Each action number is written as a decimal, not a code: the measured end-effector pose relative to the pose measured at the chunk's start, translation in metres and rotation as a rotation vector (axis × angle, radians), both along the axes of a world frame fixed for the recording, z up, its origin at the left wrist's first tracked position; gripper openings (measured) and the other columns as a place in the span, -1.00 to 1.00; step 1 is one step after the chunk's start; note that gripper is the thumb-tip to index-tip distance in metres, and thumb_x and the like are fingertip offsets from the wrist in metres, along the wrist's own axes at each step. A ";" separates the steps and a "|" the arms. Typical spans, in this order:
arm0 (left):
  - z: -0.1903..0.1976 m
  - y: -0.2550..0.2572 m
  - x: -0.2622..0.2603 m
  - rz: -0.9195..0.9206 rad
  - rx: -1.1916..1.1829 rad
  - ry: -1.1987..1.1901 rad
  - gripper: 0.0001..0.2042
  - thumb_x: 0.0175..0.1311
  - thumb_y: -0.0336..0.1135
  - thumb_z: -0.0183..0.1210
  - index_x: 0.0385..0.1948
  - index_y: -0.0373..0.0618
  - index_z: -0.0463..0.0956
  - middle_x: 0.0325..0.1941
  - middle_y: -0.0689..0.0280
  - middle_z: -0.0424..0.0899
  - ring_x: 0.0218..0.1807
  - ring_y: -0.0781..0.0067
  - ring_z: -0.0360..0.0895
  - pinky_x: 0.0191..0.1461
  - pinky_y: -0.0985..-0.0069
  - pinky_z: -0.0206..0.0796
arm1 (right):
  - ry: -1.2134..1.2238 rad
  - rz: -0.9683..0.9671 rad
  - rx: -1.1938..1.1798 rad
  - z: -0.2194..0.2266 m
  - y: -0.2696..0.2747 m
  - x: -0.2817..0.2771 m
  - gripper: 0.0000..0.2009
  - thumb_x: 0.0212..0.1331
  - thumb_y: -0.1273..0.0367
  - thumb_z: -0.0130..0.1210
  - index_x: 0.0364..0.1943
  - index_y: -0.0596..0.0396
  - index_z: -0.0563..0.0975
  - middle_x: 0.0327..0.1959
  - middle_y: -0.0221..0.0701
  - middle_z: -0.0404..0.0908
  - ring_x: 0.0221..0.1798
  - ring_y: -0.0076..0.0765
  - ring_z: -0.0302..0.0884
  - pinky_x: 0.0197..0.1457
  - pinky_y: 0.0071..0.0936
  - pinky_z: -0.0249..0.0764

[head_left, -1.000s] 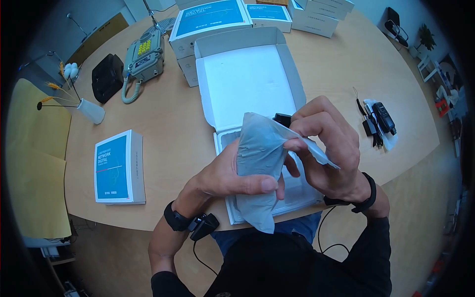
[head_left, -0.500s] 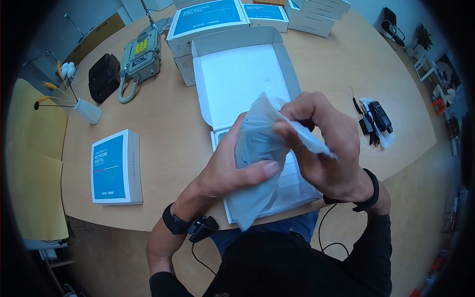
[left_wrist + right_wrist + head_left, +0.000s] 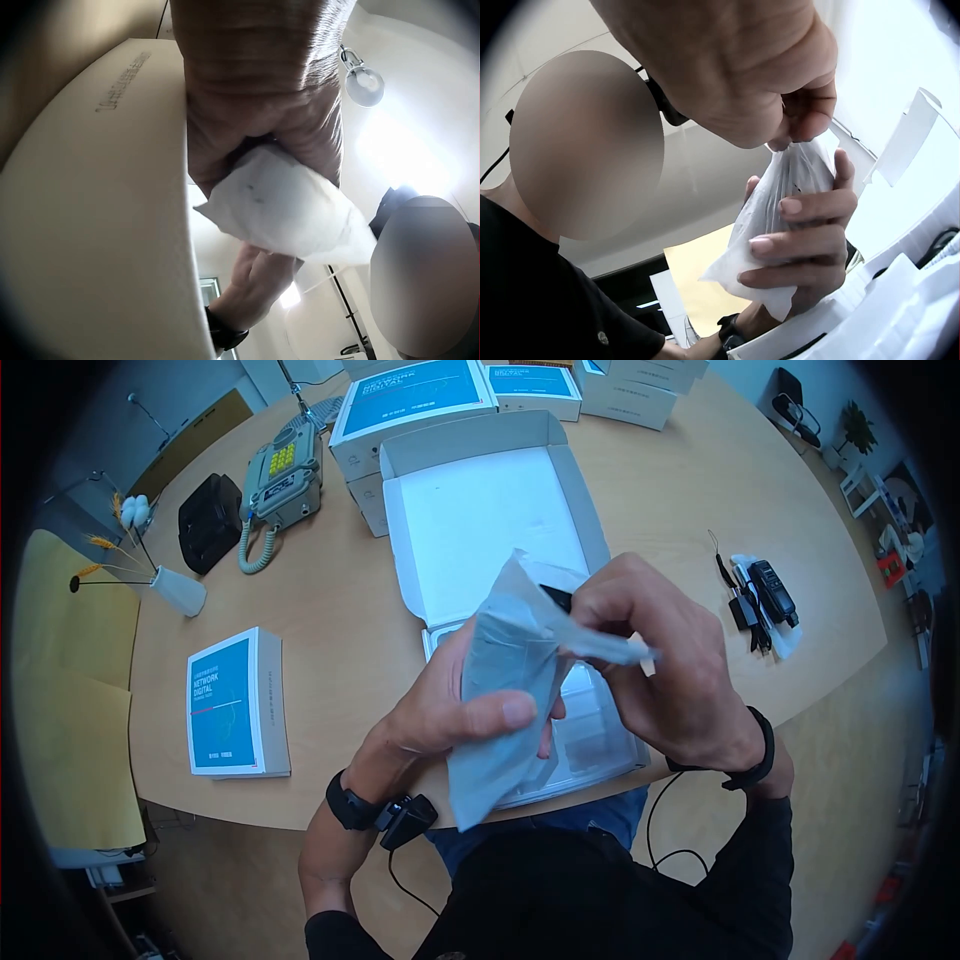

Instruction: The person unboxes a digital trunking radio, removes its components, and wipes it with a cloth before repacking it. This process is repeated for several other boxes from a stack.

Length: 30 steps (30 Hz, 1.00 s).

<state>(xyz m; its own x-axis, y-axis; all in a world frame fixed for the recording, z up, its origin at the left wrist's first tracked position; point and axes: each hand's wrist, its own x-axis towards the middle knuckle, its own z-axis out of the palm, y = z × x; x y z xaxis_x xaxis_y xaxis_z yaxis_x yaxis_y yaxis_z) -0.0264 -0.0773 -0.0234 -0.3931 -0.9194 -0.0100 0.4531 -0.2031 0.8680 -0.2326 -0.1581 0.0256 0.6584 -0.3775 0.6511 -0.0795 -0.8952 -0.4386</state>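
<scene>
A crumpled white bag [image 3: 505,660] is gripped by the left hand [image 3: 440,705], thumb across its front and fingers wrapped behind, as the right wrist view shows. At the bag's top, the right hand [image 3: 660,660] pinches its edge with curled fingers. A small black piece [image 3: 556,598] shows at the bag's mouth beside the right fingertips; the rest of it is hidden. Below both hands lies an open white box [image 3: 490,530], lid raised, with a clear tray [image 3: 590,735] inside. The left wrist view shows the bag [image 3: 277,206] under the palm.
A blue-and-white box [image 3: 225,705] lies at the left. Behind it are a vase [image 3: 180,592], a black case [image 3: 210,522] and a corded phone [image 3: 285,475]. Stacked boxes [image 3: 410,405] stand at the back. A black device [image 3: 772,592] with cables lies at the right.
The bag has shifted slightly left and its lower end has swung left. The black piece, hidden half a second ago, shows again at its mouth. Both hands keep hold of the bag.
</scene>
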 end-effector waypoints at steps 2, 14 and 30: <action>0.000 0.000 -0.001 -0.031 -0.005 0.002 -0.15 0.11 -0.09 0.48 0.35 -0.27 0.16 -0.01 0.09 0.56 -0.05 0.22 0.67 -0.02 0.29 0.61 | -0.056 0.018 0.021 0.006 0.001 0.001 -0.76 0.10 0.67 0.31 -0.20 0.19 0.51 -0.32 -0.28 0.58 -0.29 -0.31 0.61 -0.31 -0.42 0.51; 0.008 -0.003 -0.002 -0.061 0.022 -0.238 -0.28 0.05 -0.26 0.57 0.23 -0.23 0.35 -0.01 0.23 0.65 0.03 0.34 0.68 0.20 0.34 0.52 | -0.023 0.215 0.061 0.034 -0.009 0.011 -0.83 0.24 0.62 0.23 -0.17 0.29 0.47 -0.29 -0.28 0.53 -0.28 -0.45 0.55 -0.22 -0.51 0.56; 0.005 -0.001 -0.001 -0.040 -0.011 -0.312 -0.46 0.16 -0.25 0.42 0.13 -0.25 0.40 -0.16 0.26 0.60 -0.33 0.52 0.61 -0.42 0.55 0.54 | 0.327 0.033 0.522 0.036 -0.034 0.001 -0.08 -0.11 -0.08 0.56 0.32 0.12 0.45 -0.18 -0.42 0.55 -0.34 -0.61 0.39 -0.39 -0.62 0.28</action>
<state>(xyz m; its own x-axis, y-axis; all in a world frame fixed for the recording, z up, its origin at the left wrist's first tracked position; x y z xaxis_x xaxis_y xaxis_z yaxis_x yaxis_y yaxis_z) -0.0276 -0.0785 -0.0182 -0.4086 -0.9041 -0.1254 0.1567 -0.2048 0.9662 -0.2313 -0.1921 0.0617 0.8095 -0.5681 0.1483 -0.2601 -0.5735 -0.7768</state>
